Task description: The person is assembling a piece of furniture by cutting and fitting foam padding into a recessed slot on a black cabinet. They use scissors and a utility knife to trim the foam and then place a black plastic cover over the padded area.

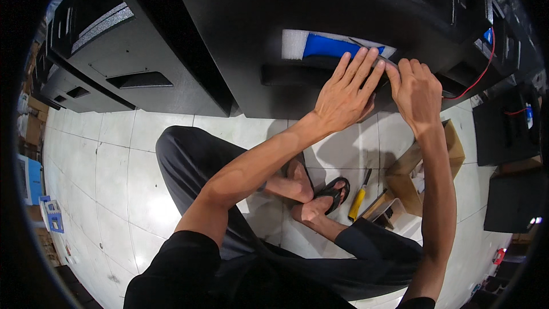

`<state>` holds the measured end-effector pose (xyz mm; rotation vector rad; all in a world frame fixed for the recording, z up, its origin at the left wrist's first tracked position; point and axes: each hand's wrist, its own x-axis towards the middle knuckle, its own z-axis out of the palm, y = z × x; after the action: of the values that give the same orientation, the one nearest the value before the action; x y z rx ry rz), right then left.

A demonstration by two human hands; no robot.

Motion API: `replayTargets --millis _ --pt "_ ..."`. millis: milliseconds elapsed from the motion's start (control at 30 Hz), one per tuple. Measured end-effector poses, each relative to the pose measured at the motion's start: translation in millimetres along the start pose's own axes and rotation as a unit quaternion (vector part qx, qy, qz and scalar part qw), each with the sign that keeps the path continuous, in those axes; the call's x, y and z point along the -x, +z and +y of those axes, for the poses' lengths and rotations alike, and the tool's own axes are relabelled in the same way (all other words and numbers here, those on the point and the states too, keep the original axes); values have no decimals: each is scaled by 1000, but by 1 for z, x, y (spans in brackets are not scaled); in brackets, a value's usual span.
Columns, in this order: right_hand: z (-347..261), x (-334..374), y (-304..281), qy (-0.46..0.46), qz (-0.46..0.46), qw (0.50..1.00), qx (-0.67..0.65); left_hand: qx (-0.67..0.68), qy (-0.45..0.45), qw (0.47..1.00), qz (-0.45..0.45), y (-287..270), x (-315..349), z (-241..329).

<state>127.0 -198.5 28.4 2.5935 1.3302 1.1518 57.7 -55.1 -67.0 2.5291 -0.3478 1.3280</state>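
Black textured board makes up the speaker cabinet (354,11) that fills the upper part of the view, with a rectangular opening in its face showing white foam (294,44) and a blue pack (329,46) inside. The left hand (343,94) lies flat and open, its fingers stretched along the lower edge of that opening, over a thin strip set there. The right hand (416,88) is just beside it, fingers curled and pinching at the same edge; what it grips is too small to tell. A red wire (477,77) runs down the cabinet's right side. Below, white floor tiles (103,166) leave open room to the left, while a yellow-handled screwdriver (359,197) and an open cardboard box (414,177) crowd the right beside the person's sandalled foot.
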Motion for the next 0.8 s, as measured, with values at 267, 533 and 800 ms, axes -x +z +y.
replayTargets --millis 267,533,800 --pt "1 -7 18 -28 12 998 63 -44 29 998 16 24 -2 -19" --pt "-6 -16 21 -16 -30 994 102 -114 29 990 71 54 -1 -32" --pt "-17 -20 10 8 -60 994 96 -112 -29 990 87 62 -3 -17"
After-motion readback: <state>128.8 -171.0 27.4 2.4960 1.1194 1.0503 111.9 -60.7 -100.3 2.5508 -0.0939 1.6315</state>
